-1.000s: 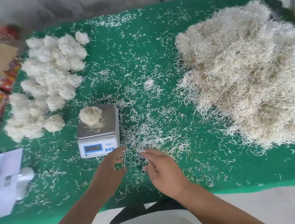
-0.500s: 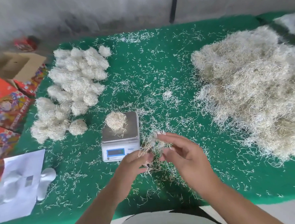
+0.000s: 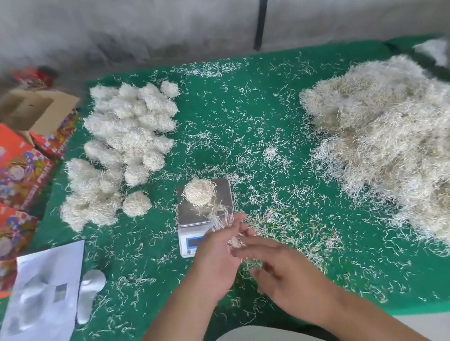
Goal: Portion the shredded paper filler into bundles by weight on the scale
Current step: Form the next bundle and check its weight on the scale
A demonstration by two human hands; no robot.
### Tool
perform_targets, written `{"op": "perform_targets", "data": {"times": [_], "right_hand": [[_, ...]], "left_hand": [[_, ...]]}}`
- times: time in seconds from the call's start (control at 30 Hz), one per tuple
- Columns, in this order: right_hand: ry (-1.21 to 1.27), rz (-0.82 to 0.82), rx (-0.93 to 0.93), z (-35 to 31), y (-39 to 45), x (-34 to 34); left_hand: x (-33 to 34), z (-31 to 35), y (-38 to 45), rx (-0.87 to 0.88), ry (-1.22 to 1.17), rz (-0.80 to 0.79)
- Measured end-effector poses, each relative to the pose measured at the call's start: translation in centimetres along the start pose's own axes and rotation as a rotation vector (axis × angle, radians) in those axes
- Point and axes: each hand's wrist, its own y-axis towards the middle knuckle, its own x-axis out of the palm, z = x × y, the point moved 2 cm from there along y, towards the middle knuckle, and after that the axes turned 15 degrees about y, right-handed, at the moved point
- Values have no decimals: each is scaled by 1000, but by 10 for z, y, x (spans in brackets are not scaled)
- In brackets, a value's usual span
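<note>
A small digital scale [image 3: 221, 194] stands on the green table cover [image 3: 429, 286], with a round bundle of shredded paper [image 3: 199, 195] on its steel platform. My left hand [image 3: 218, 251] is raised over the scale's front right corner and pinches a thin tuft of shreds [image 3: 220, 216] at its fingertips; it hides part of the display. My right hand [image 3: 283, 270] lies just right of it, fingers relaxed, touching the left palm where a few shreds [image 3: 235, 242] cling. The big loose heap of filler [image 3: 394, 151] fills the right side.
Several finished round bundles [image 3: 124, 140] are grouped left of the scale. Red printed boxes [image 3: 8, 166] and an open carton [image 3: 33, 110] sit off the left edge. A white sheet [image 3: 40, 300] and a white plastic object [image 3: 90, 291] lie front left. Loose shreds litter the cover.
Both hands gathered shreds from the cover in front of the scale and lifted them. The left hand has now carried the tuft left, up over the scale's corner. The camera tilted upward.
</note>
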Motion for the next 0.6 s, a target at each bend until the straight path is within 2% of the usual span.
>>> {"op": "perform_targets", "data": {"times": [0.13,0.3,0.43,0.53,0.6], "right_hand": [[72,93,-14,-3,-3,5],[75,242,112,7,-21,2],[72,311,238,21,-38,4],[100,339,309,24,-47,11],[107,357,356,25,-51,14]], "left_hand": [[-17,43,22,26,95,177],[-40,132,55,256,432,242],[-52,167,96,347,1025,262],[-68,156,132,356,1589,222],[-77,143,151,348,1844,165]]}}
